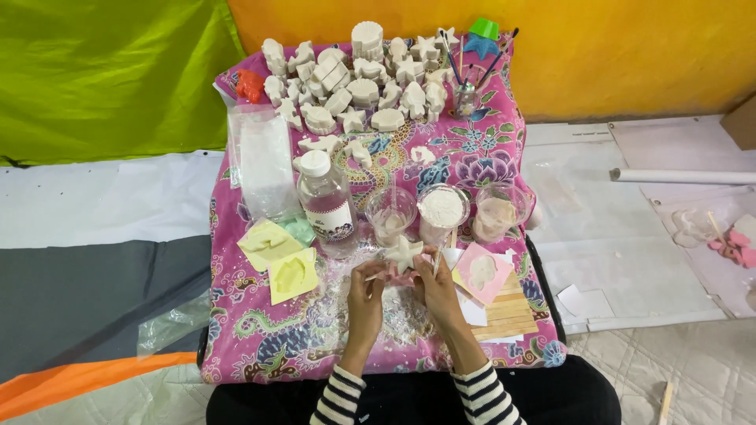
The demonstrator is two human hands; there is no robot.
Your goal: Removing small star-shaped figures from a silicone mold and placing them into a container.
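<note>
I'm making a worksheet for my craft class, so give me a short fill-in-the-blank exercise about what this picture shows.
1. Both hands, the left hand and the right hand, hold a white plaster cast shaped like a ____.
2. The clear bottle has a ____ cap.
3. The middle cup holds white ____.
4. The yellow moulds lie to the person's ____.

Missing words: star; white; powder; left

Star cast [403, 253]: matt, chalky white, probably plaster. Bottle [327, 206]: clear glossy plastic. Tablecloth [260, 330]: printed fabric. Sticks [508, 311]: bare wood.
</note>
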